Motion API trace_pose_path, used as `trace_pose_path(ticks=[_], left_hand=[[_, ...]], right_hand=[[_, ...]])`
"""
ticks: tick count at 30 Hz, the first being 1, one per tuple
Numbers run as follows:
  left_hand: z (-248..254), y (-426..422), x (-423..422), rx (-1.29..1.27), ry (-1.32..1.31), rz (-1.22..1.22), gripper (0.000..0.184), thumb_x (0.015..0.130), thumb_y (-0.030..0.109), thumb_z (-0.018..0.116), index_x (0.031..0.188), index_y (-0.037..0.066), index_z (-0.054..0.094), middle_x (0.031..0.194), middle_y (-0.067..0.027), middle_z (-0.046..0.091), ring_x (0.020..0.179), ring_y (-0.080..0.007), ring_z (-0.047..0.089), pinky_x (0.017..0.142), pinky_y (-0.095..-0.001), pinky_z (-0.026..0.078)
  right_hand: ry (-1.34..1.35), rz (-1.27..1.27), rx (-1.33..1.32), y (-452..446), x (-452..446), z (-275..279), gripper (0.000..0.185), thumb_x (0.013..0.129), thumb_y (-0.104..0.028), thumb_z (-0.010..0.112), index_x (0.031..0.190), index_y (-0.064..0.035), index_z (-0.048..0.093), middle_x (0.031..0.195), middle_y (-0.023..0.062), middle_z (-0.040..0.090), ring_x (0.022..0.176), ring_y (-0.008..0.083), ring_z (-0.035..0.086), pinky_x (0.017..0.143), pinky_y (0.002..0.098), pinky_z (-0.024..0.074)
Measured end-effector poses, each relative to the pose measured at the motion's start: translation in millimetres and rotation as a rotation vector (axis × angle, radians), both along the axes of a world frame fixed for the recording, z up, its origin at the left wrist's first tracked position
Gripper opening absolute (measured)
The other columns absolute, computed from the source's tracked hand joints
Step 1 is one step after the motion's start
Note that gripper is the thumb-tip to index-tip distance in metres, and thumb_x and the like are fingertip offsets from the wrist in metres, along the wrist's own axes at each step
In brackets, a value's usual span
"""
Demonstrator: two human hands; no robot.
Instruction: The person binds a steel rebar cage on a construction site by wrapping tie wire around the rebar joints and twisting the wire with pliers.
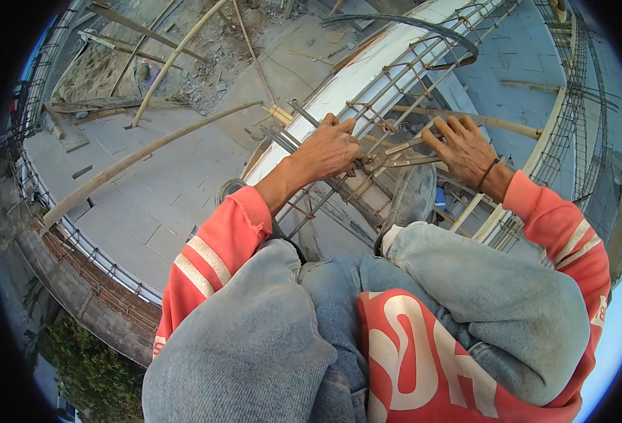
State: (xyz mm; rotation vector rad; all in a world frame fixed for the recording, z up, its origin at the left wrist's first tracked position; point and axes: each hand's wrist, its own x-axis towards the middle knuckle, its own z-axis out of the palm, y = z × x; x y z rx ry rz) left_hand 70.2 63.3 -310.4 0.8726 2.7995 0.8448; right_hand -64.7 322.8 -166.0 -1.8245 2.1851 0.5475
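My left hand [328,149] is closed at the rebar cage [385,95], its fingers curled over the bars; what it grips is partly hidden beneath it. To its right, my right hand [460,148] has its fingers bent around the end of a handle of the pliers [395,156]. The pliers' handles are spread apart, and their head lies at a bar joint beside my left hand. A white board [350,88] runs along the cage.
Below my hands is a shoe [413,194] among the bars. A long wooden pole [149,149] crosses the left side. Bent rebar [424,25] arches over the cage at the top. More rebar cages [572,127] stand at the right.
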Motion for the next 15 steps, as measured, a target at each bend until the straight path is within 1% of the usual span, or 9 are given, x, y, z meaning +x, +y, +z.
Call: trace_pose_path(ticks=[1,4,5,7,11,13,14,15], left_hand=[[0.4,1.3,-0.2,-0.033,-0.043,-0.008,0.015,0.075,0.029,0.075,0.080,0.015,0.073,0.084,0.0052,0.069,0.101,-0.0183,0.055,0.089,-0.0412,0.040],[1.5,1.3,-2.6,-0.032,-0.078,-0.023,0.016,0.075,0.029,0.076,0.081,0.015,0.073,0.085,0.0052,0.070,0.101,-0.0182,0.055,0.088,-0.0419,0.040],[2.8,1.2,-2.0,-0.032,-0.082,-0.022,0.016,0.075,0.029,0.076,0.081,0.015,0.073,0.085,0.0052,0.070,0.101,-0.0182,0.055,0.088,-0.0419,0.040],[5.5,0.4,-2.5,-0.042,-0.072,-0.025,0.016,0.075,0.029,0.076,0.081,0.015,0.074,0.086,0.0052,0.070,0.101,-0.0188,0.055,0.088,-0.0416,0.040],[3.8,-1.8,-3.3,-0.040,-0.073,-0.048,0.016,0.076,0.030,0.075,0.083,0.015,0.074,0.087,0.0050,0.070,0.102,-0.0193,0.055,0.088,-0.0414,0.041],[1.4,-2.6,-3.1,0.076,0.022,-0.030,0.019,0.076,0.029,0.074,0.071,0.012,0.068,0.075,0.0020,0.067,0.098,-0.0195,0.056,0.081,-0.0412,0.043],[0.6,-2.5,-2.8,0.075,0.022,-0.032,0.019,0.076,0.029,0.074,0.071,0.012,0.068,0.075,0.0020,0.067,0.098,-0.0195,0.056,0.081,-0.0412,0.043],[-0.3,-2.5,-3.0,0.068,0.020,-0.034,0.019,0.076,0.029,0.073,0.071,0.012,0.068,0.074,0.0019,0.066,0.098,-0.0193,0.056,0.081,-0.0408,0.043]], right_hand=[[-0.010,-0.036,0.054,1.9,4.4,0.0,0.045,0.089,-0.010,0.058,0.134,-0.0055,0.055,0.117,0.0144,0.056,0.109,0.0263,0.056,0.093,0.0423,0.0434],[0.027,-0.097,0.072,1.8,18.1,1.9,0.047,0.089,-0.010,0.057,0.136,-0.0041,0.054,0.119,0.0147,0.055,0.111,0.0273,0.054,0.095,0.0427,0.0425],[0.023,-0.096,0.071,-1.0,22.2,2.3,0.047,0.089,-0.010,0.057,0.136,-0.0041,0.054,0.119,0.0147,0.055,0.111,0.0273,0.054,0.095,0.0427,0.0425],[0.177,-0.059,0.027,-6.5,27.0,2.8,0.049,0.090,-0.011,0.055,0.139,-0.0026,0.052,0.122,0.0154,0.054,0.114,0.0280,0.052,0.098,0.0434,0.0416],[0.216,-0.050,0.031,-9.2,28.7,3.2,0.047,0.090,-0.013,0.055,0.136,-0.0012,0.055,0.118,0.0160,0.057,0.112,0.0289,0.055,0.099,0.0458,0.0424],[0.077,-0.039,0.105,-9.5,21.3,3.5,0.038,0.089,-0.015,0.057,0.123,0.0006,0.064,0.106,0.0173,0.064,0.099,0.0311,0.064,0.092,0.0462,0.0493],[0.077,-0.041,0.104,-12.4,16.5,3.5,0.038,0.089,-0.015,0.057,0.123,0.0006,0.064,0.106,0.0173,0.064,0.099,0.0311,0.064,0.092,0.0462,0.0493],[-0.039,-0.089,0.190,-16.9,9.1,3.4,0.031,0.088,-0.015,0.058,0.113,0.0008,0.066,0.096,0.0179,0.067,0.089,0.0326,0.068,0.084,0.0454,0.0523]])
